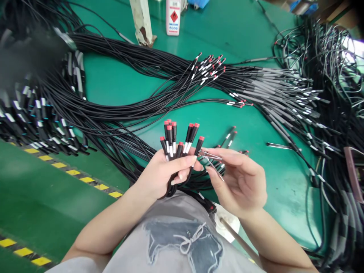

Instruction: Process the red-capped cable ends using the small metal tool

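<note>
Rising from the left hand (163, 169) are red-tipped cables (170, 135).

Black cables and metal tool

The black cables (170, 138), red-tipped and white-banded, fan upward from the left hand (174, 168), their lower lengths curving beneath. The slim metal tool (214, 157), two arms spread, lies between right-hand (241, 178) fingertips, narrow end beside the rightmost cable's black connector.

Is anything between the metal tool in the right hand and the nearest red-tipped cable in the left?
Nothing visible. The right hand holds the metal tool with its tips right at that red-tipped cable; contact is hard to tell. The left hand's thumb sits just below, close but not between.
</note>
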### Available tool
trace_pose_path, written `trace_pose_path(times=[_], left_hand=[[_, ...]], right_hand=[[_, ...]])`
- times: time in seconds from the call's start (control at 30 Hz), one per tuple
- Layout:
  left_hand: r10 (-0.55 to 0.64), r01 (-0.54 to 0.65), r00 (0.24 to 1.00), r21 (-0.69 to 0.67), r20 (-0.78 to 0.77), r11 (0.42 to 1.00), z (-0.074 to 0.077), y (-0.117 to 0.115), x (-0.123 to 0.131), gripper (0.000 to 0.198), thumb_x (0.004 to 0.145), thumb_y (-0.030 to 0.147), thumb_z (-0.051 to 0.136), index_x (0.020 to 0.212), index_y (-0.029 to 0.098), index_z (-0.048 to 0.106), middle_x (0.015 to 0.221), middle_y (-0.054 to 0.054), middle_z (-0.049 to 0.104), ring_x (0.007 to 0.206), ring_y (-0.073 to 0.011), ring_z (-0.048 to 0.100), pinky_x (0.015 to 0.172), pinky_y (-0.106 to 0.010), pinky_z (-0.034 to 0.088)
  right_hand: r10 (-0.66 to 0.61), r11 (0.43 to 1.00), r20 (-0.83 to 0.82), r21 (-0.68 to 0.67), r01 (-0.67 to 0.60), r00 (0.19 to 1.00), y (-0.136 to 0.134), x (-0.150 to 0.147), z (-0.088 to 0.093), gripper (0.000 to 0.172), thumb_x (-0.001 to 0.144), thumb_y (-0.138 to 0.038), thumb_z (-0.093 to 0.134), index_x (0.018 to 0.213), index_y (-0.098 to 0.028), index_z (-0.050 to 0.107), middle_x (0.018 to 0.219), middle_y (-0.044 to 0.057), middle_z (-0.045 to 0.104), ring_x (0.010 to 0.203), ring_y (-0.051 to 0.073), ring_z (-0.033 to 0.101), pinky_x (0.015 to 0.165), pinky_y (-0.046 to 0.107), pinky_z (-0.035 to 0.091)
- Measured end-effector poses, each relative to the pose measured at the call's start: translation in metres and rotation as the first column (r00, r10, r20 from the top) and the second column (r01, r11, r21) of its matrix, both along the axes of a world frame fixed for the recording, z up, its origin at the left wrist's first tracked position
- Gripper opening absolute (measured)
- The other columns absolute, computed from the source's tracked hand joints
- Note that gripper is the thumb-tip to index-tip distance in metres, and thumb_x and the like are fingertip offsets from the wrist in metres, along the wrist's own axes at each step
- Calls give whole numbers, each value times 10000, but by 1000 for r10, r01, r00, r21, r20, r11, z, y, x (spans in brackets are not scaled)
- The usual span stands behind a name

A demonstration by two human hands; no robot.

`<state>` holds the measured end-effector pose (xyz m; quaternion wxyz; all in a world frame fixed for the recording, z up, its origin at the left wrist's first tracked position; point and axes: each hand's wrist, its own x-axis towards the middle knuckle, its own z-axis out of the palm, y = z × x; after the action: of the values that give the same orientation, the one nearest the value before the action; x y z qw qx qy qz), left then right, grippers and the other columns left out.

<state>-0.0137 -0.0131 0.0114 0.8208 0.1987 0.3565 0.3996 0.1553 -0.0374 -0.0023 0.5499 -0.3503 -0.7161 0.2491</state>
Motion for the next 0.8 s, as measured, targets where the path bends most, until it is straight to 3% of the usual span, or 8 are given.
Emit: trace_pose_path(times=[0.17,0.33,0.5,0.67,0.8], left_hand=[[2,-2,1000,-18,-12,1000,-2,0,1,186,691,217,804,776,131,662,507,9,598,373,-33,386,349,-146,248],[2,-3,1000,-27,-16,1000,-3,0,2,199,676,209,820,764,123,663,521,-4,612,378,-32,402,350,-138,249],[1,-4,999,-56,-47,998,-1,1,2,235,628,216,850,748,118,674,542,-13,630,376,-21,378,343,-132,222],[10,-11,1000,-21,-22,1000,-1,2,1,211,615,178,850,716,119,674,480,55,512,378,-12,336,339,-127,207],[6,-6,1000,-23,-6,1000,-1,1,1,243,585,139,858,722,120,658,485,77,471,376,-7,315,334,-125,204]], right_hand=[[-40,999,74,4,40,996,1,0,3,540,786,34,662,1254,-208,543,1138,107,698,1057,232,691,867,393,625],[-62,993,172,106,45,983,1,2,5,516,791,46,643,1246,-182,557,1113,129,718,1007,229,716,800,362,649],[-65,997,93,50,60,994,0,2,4,542,783,48,649,1264,-180,543,1120,123,712,1020,233,714,830,375,644],[-23,999,52,46,21,998,-1,1,1,619,763,74,645,1307,-192,517,1182,121,688,1082,251,693,893,399,626],[-28,999,67,25,27,997,-2,-1,0,578,774,56,649,1277,-204,533,1160,115,697,1066,244,699,871,396,631]])
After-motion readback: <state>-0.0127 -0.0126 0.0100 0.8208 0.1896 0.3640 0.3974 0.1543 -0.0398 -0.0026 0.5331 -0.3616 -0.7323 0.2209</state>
